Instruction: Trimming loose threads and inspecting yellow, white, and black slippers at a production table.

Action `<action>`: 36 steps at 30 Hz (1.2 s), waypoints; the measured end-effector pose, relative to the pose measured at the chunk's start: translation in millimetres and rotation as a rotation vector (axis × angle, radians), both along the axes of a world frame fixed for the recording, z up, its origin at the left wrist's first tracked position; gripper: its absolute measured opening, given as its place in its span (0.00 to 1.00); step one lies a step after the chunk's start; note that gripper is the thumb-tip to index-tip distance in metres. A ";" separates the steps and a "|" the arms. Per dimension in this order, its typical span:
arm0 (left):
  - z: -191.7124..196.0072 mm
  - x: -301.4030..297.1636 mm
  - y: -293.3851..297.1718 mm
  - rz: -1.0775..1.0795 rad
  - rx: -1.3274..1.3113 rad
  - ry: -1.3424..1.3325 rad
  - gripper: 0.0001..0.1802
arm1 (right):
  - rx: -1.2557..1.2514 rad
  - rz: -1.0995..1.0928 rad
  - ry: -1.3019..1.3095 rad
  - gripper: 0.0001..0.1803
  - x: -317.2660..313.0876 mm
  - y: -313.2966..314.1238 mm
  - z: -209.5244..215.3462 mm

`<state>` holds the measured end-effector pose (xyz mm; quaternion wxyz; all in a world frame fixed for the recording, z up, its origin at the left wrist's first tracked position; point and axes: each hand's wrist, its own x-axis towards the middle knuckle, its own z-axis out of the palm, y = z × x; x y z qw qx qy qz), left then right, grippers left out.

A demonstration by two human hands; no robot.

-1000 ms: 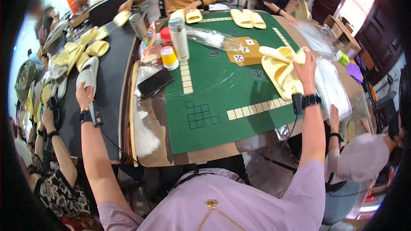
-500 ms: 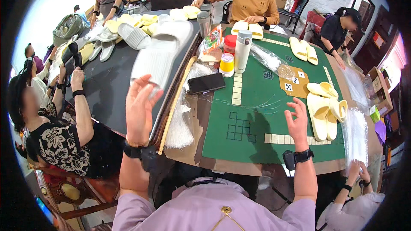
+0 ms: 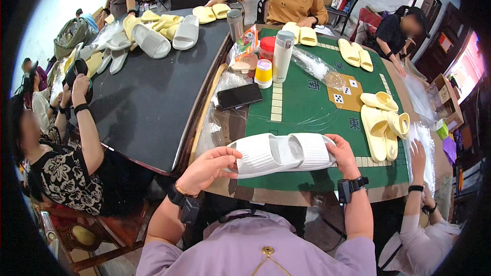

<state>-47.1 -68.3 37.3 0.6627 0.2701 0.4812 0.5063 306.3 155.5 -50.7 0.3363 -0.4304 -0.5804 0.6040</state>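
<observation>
Between my hands, a pair of white slides point(image 3: 255, 156) lies crosswise over the near edge of the green mat point(image 3: 302, 107). They look fitted into each other, with a ribbed strap toward each end. My left hand point(image 3: 212, 167) is closed on the left end, fingers bent over it. At the other end my right hand point(image 3: 341, 156) grips the rim with the thumb on top. To the right of my right hand rest several pale yellow slides point(image 3: 376, 128).
The dark table point(image 3: 153, 92) at left bears white slides point(image 3: 151, 42) and yellow ones. A phone point(image 3: 239, 96), a yellow cup point(image 3: 263, 73) and a white tumbler point(image 3: 283, 56) stand beyond my hands. Clear plastic bags point(image 3: 422, 151) lie at right. Several people work around the tables.
Both hands were open and apart; now both hold the white slides. Those slides were a blur over the dark table beyond my left hand and have come nearer, to the right.
</observation>
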 end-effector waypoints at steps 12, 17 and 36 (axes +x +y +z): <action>-51.1 47.4 -19.3 -0.112 0.032 -0.115 0.25 | 0.043 -0.129 -0.064 0.22 39.8 -22.7 -41.1; -36.2 57.9 -7.7 -0.416 0.056 0.199 0.23 | 0.081 0.137 -0.509 0.17 13.4 -54.8 -7.2; -57.1 58.9 120.2 -0.577 0.967 1.397 0.06 | 0.282 0.120 -0.442 0.19 17.1 -50.6 -10.7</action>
